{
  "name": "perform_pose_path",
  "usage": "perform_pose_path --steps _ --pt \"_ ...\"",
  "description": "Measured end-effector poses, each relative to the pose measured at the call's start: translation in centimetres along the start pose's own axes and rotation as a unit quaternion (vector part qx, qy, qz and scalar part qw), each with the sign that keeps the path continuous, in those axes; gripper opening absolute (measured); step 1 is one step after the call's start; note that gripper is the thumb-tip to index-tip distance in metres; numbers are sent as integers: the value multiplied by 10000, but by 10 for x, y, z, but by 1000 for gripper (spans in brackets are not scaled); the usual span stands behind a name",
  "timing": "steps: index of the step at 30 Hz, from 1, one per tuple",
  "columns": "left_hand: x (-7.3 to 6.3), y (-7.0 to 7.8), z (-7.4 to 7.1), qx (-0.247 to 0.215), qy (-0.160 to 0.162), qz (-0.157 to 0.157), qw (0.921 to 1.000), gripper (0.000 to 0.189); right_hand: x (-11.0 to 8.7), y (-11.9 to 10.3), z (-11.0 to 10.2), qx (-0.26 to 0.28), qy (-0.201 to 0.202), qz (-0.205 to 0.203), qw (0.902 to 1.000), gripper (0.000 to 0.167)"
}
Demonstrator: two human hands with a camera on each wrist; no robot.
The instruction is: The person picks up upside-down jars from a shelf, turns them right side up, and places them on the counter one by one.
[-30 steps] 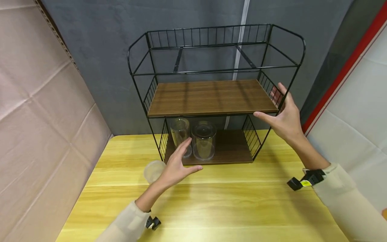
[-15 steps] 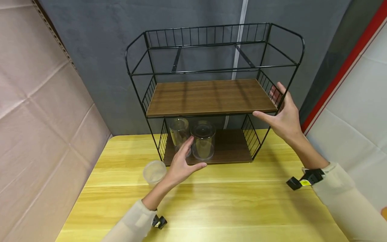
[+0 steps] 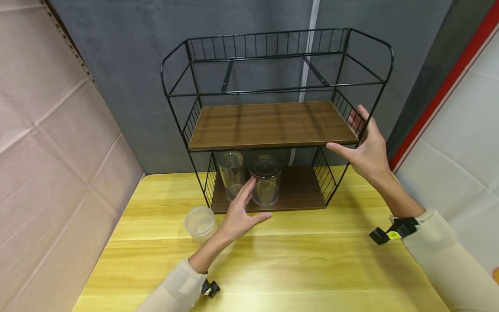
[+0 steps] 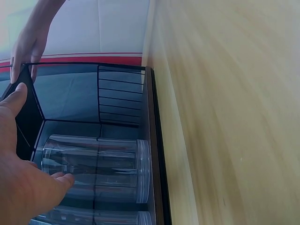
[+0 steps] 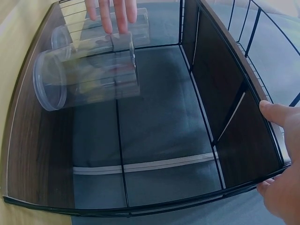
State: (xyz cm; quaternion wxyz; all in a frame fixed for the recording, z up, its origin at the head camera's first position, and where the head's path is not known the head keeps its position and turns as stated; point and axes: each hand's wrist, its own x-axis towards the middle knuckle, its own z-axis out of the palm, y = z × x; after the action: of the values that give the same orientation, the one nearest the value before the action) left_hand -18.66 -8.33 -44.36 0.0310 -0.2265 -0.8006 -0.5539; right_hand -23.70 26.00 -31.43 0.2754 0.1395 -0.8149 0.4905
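A black wire rack with brown wooden shelves (image 3: 273,123) stands in the head view. On its bottom shelf are two clear jars, the left jar (image 3: 231,169) and the right jar (image 3: 270,186); both stand upright. My left hand (image 3: 241,215) has its fingers extended, with the fingertips at the right jar's left side and the thumb apart from it. In the right wrist view these fingers (image 5: 123,14) reach the jar (image 5: 93,77). With thumb in front and fingers behind, my right hand (image 3: 368,151) grips the rack's right side at the middle shelf.
A small clear round container (image 3: 200,223) stands on the wooden table (image 3: 312,260), left of the rack and close to my left forearm. The grey backdrop (image 3: 136,86) is behind the rack. Light panels flank both sides.
My left hand has moved to the right, and the right jar has shifted slightly right, widening its gap from the left jar. My right hand keeps its place on the rack.
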Motion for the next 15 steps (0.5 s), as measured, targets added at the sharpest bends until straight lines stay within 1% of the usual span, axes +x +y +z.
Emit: perform_pose_path --steps 4,8,15 --pt "-1 1 2 84 9 52 10000 105 0 0 0 21 -28 -4 10000 110" --pt "1 2 3 110 133 5 9999 106 1 0 1 23 -12 -4 10000 110" --pt "12 1 7 198 382 -452 9980 114 -1 0 0 30 15 -17 10000 110"
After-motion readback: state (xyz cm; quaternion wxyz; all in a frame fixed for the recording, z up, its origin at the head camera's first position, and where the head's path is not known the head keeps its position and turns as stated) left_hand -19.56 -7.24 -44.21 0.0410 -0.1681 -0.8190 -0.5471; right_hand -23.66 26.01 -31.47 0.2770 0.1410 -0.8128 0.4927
